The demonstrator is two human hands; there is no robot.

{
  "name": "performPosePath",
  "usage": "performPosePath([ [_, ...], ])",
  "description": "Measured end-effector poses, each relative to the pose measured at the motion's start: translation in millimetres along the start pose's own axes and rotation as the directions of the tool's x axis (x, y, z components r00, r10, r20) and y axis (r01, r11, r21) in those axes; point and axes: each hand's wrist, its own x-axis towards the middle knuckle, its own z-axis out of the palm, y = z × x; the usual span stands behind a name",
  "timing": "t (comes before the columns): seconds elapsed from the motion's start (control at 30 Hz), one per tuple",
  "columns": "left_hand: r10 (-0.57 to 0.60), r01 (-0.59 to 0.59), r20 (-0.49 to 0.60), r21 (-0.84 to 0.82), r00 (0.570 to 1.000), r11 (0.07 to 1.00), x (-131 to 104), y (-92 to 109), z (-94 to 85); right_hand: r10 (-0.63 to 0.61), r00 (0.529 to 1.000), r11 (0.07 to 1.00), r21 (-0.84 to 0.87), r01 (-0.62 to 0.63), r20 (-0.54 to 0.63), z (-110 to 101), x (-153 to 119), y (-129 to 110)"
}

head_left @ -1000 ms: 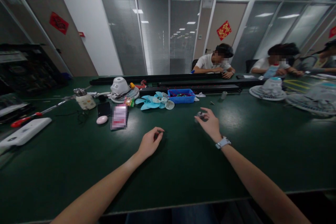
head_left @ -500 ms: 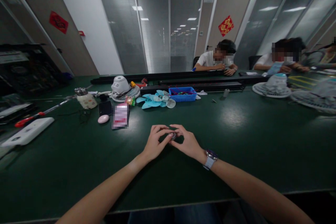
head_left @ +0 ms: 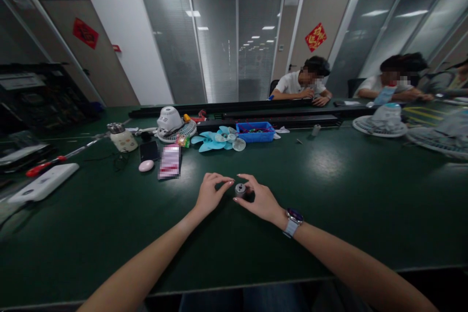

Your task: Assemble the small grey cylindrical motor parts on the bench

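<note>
A small silver-grey cylinder like a small electric motor (head_left: 240, 190) stands upright on the green table, with dark holes in its top face. My right hand (head_left: 261, 200), a watch on its wrist, curls round its right side. The thumb is at its front and a fingertip is behind it, steadying it. Just left of the motor is my left hand (head_left: 212, 192), lifted off it, with thumb and index fingertips pinched together. Whatever is between those fingertips is too small to make out.
Blue fan blades (head_left: 215, 139), a blue parts bin (head_left: 255, 131) and a white fan base (head_left: 170, 119) lie beyond my hands. A phone (head_left: 169, 162), a pink mouse (head_left: 146, 165) and a power strip (head_left: 44, 183) are leftward. Across the table, people sit working.
My left hand has drawn back leftward from the motor and its fingers have closed into a pinch. The motor's top now shows. My right hand stays around it.
</note>
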Motion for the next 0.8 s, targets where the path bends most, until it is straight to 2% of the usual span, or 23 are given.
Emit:
performPosePath([
  [0.1,-0.059,0.050,0.103,0.082,0.993,0.995,-2,-5,1.9,-0.007,1.000,1.000,-0.016,0.007,-0.001,1,-1,0],
  [0.2,-0.078,0.055,0.157,0.146,0.985,0.988,-3,-5,2.8,-0.019,0.999,0.999,-0.026,0.018,-0.042,-2,-2,1],
  [0.3,-0.080,0.049,0.183,0.171,0.980,0.984,-4,-4,1.8,0.008,0.989,0.998,-0.057,-0.017,-0.150,-16,2,8],
  [0.37,-0.090,0.056,0.197,0.170,0.976,0.984,-4,-5,0.8,0.035,0.964,0.994,-0.094,-0.062,-0.264,-32,8,20],
  [0.47,-0.092,0.061,0.201,0.152,0.975,0.986,-5,-8,0.6,0.089,0.884,0.963,-0.188,-0.195,-0.458,-65,16,50],
  [0.6,-0.077,0.052,0.179,0.141,0.981,0.989,-6,-10,2.2,0.158,0.743,0.854,-0.288,-0.433,-0.650,-110,18,99],
  [0.7,-0.086,0.069,0.146,0.118,0.986,0.991,-6,-9,3.1,0.209,0.659,0.761,-0.303,-0.574,-0.723,-134,11,127],
  [0.8,-0.111,0.102,0.117,0.076,0.987,0.992,-6,-7,3.3,0.242,0.625,0.697,-0.315,-0.644,-0.742,-145,5,143],
])
